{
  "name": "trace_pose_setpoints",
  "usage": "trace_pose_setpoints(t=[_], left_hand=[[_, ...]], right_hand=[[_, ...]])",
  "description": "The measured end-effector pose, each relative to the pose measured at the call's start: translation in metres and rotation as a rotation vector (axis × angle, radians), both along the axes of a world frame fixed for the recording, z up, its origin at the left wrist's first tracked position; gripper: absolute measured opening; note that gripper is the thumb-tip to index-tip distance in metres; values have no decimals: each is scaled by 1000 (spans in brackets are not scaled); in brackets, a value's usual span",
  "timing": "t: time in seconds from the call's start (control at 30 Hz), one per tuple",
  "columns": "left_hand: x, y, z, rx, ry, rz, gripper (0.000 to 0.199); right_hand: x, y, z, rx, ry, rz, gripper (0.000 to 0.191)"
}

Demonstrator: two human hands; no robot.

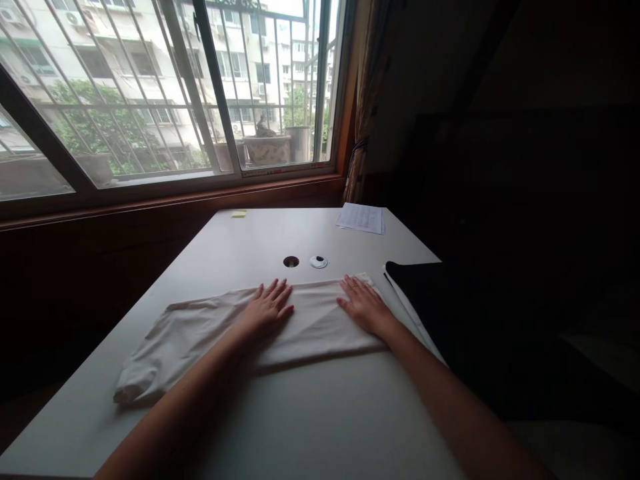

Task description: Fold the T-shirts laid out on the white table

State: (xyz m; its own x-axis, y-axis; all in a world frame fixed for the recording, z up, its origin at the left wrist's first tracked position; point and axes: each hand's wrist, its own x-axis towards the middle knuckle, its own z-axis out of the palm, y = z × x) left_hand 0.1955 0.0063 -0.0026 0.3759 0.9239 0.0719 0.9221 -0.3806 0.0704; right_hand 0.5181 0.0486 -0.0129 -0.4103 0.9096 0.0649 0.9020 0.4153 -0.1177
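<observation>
A white folded garment, perhaps a pair of trousers, lies across the white table. Its left end is wrinkled and bends toward me; the right part is flatter. My left hand rests palm down on its middle, fingers spread near the far edge. Flat on its right end lies my right hand, fingers stretched out. Neither hand grips the cloth. My forearms cover parts of the garment's near edge.
A round cable hole and a round white cover sit beyond the garment. Papers and yellow sticky notes lie at the far edge. Dark cloth overlaps the table's right side. A barred window stands behind.
</observation>
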Motion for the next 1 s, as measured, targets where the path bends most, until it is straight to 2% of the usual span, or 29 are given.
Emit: trace_pose_setpoints(t=[0.3, 0.5, 0.67, 0.77, 0.87, 1.0], left_hand=[[-22, 3, -6, 56, -25, 34, 60], [-25, 1, -5, 66, -18, 67, 60], [-30, -7, -2, 168, 4, 56, 57], [-35, -8, -3, 151, 17, 131, 56], [-38, -7, -7, 109, 13, 206, 58], [-39, -5, -10, 92, 1, 212, 59]], right_hand=[[18, 7, -2, -37, -21, -159, 72], [22, 8, -2, -18, -10, -199, 71], [22, 6, -4, -20, 3, -215, 71], [24, 7, -6, -18, 12, -243, 72], [26, 7, -8, 20, 11, -284, 70], [26, 1, -7, 118, 5, -317, 64]])
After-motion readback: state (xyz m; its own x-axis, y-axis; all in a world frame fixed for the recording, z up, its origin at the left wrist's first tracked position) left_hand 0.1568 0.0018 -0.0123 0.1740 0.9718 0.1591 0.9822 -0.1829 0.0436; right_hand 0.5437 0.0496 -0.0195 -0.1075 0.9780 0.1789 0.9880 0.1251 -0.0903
